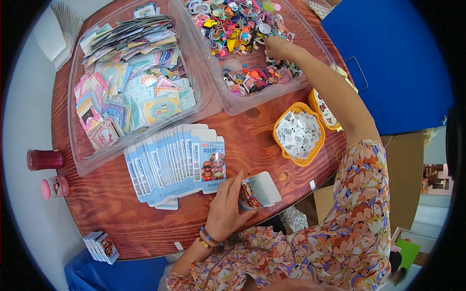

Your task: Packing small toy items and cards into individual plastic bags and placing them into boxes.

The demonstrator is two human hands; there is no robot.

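My left hand (225, 207) grips a small blue-and-white cardboard box (264, 189) by its side, near the table's front edge. The box lies tilted with its open end facing right, showing the pale inside. At the far side, my right hand (279, 48) reaches down into a clear plastic bin (259, 100) full of small colourful trinkets (235, 41). Its fingers are curled together among them, and what they hold is hidden. Left of the open box, a fanned row of flat blue-and-white boxes (162, 162) lies on the table, its last one touching the space by my left fingers.
Another clear bin (206, 99) holds many colourful cards. A yellow basket (303, 161) of small white packets stands right of centre, beside a second yellow basket (315, 104). At left are a dark red jar (44, 159), a pink-lidded jar (55, 187) and several small boxes (102, 247).
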